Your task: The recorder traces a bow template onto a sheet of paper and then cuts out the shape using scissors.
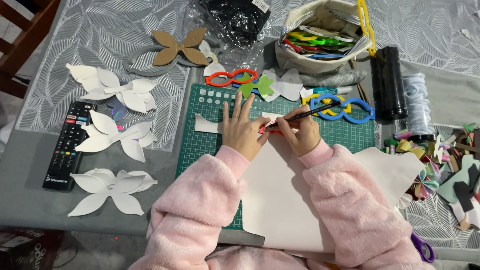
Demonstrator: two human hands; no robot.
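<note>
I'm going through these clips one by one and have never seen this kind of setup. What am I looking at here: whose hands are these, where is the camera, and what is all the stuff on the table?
There is no machine here. A person wears a camera on the head, so the single picture looks down at their own two hands and pink fuzzy sleeves.

The left hand lies flat, pressing a small red template onto a large white sheet, which rests on a green cutting mat. The right hand grips a black pen, its tip at the template.

To the left lie white cut-out butterfly shapes and a black remote control. Further back are a brown cardboard butterfly, red, blue and yellow outline templates, and an open pouch of coloured pieces. On the right are a black cylinder and a pile of scraps.
</note>
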